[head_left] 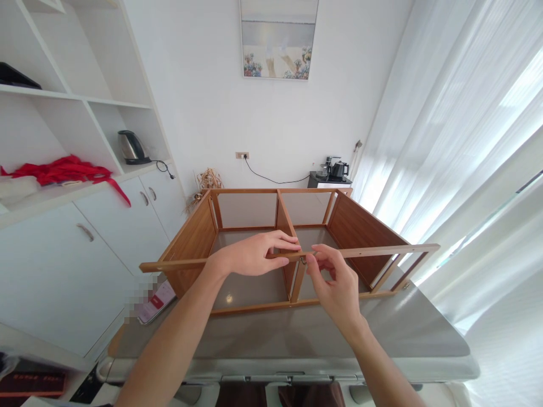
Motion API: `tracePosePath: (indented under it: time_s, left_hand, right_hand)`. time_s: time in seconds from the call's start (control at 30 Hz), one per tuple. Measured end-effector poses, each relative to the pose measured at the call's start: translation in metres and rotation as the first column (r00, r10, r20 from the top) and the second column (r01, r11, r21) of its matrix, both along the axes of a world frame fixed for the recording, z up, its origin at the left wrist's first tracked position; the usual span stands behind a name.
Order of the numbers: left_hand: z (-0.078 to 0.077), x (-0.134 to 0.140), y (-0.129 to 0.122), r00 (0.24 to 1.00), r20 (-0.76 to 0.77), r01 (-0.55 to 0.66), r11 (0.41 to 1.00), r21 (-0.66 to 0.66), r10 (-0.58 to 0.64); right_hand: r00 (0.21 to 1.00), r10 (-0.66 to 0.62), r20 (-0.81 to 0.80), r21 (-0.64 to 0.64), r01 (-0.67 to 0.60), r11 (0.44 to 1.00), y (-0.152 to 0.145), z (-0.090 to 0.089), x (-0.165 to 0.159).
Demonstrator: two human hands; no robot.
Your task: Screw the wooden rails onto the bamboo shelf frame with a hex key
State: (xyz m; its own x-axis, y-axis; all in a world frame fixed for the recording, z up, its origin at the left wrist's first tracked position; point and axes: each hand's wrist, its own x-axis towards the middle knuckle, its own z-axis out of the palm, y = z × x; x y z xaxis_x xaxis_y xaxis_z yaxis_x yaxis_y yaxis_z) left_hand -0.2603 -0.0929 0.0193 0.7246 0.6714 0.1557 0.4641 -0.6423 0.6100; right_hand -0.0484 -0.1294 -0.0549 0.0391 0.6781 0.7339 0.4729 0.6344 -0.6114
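A brown wooden shelf frame (356, 232) lies on a grey-topped table (263, 339), with a middle panel dividing it. Across its near upper side runs a long wooden rail (382, 250). My left hand (250, 254) holds this rail near the middle panel (285, 217), fingers over the top and thumb against the near side. Just to its right, my right hand (337, 282) is closed in a pinch at the rail. A small bent metal piece (302, 260) shows by its fingertips; the fingers hide most of it, so its kind is unclear.
Pink-and-white printed packaging (156, 302) lies at the table's left. White cabinets (114, 226) stand left, with a kettle (131, 147) and red cloth (63, 169) on the shelves. Behind the frame is a small stand (328, 182) with a black kettle. White curtains (449, 135) hang right.
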Motion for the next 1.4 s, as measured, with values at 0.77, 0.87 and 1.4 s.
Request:
tracePosePath:
  time_s: [0.77,0.87,1.4]
  left_hand:
    - [-0.001,0.002,-0.004,0.999,-0.027,-0.038,0.992,0.123,0.042]
    - [-0.004,0.009,-0.009,0.991,-0.033,-0.117,0.973,0.201,0.126]
    - [-0.011,0.017,-0.017,0.976,-0.044,-0.187,0.926,0.327,0.212]
  right_hand:
    - [0.86,-0.031,0.509,0.157,-0.058,0.986,0.008,0.003,0.045]
    - [0.808,-0.034,0.589,0.173,-0.085,0.981,0.005,0.013,0.044]
    - [0.834,-0.137,0.534,0.292,-0.03,0.956,0.005,-0.007,0.04]
